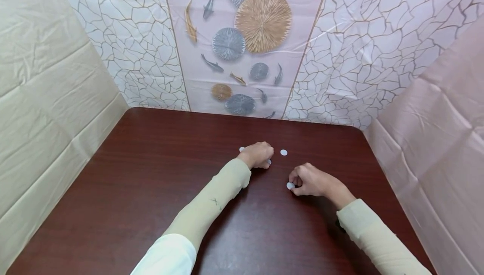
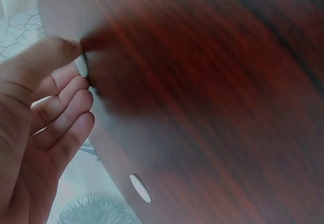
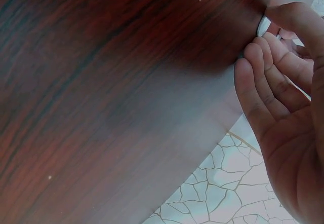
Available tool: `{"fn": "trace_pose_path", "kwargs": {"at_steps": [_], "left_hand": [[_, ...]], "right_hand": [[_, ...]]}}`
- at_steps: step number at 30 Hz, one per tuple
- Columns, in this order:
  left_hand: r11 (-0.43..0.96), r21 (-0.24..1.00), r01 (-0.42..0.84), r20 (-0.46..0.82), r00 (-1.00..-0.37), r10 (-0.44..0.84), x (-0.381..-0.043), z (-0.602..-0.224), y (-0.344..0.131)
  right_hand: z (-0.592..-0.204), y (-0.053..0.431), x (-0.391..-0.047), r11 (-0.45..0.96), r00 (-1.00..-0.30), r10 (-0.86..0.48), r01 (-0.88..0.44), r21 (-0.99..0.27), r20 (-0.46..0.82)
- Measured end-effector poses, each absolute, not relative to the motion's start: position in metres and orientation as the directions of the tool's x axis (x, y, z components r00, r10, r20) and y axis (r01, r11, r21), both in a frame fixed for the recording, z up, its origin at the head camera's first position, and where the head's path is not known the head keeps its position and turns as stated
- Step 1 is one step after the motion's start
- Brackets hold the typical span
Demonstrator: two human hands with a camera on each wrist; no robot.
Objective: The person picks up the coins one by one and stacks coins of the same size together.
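Low over the dark wooden table, my left hand (image 1: 258, 155) pinches a small round white disc (image 2: 81, 65) between thumb and fingertips. In the head view only a sliver of that disc shows past the fingers. Nearer to me and to the right, my right hand (image 1: 311, 180) holds another white disc (image 1: 290, 185) by its edge between thumb and index finger; it appears nearly edge-on in the right wrist view. A third white disc (image 1: 283, 152) lies flat between the hands, a little farther back. Behind the left wrist, one more disc (image 1: 242, 149) is partly covered.
The reddish-brown table (image 1: 151, 191) reaches back to a patterned cloth wall (image 1: 140, 35). Plain cream cloth (image 1: 41, 98) hangs along the left side and pinkish cloth (image 1: 427, 140) along the right. Both sleeved forearms stretch across the table's front part.
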State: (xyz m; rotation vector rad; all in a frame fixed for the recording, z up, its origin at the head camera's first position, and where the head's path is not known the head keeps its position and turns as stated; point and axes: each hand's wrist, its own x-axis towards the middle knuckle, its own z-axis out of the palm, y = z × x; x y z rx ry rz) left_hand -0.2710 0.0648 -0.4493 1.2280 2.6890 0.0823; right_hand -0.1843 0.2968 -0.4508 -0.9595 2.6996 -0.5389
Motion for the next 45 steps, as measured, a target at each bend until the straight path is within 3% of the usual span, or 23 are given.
{"fn": "trace_pose_path", "kwargs": {"at_steps": [8,20,40,45], "left_hand": [[0.708,0.084,0.701,-0.186,-0.687,0.702,-0.270,-0.453,0.066],[0.686,0.073,0.724,-0.153,-0.672,0.725,-0.274,-0.455,0.066],[0.611,0.302,0.732,-0.038,-0.631,0.775,-0.262,-0.452,0.071],[0.586,0.312,0.747,-0.016,-0.613,0.790,-0.254,-0.450,0.075]], "right_hand": [[-0.455,0.290,-0.185,0.706,-0.749,-0.657,-0.574,-0.415,-0.083],[-0.456,0.289,-0.185,0.700,-0.749,-0.660,-0.585,-0.409,-0.057],[-0.453,0.294,-0.182,0.705,-0.760,-0.648,-0.574,-0.417,-0.050],[-0.454,0.297,-0.180,0.713,-0.770,-0.636,-0.559,-0.423,-0.055]]}}
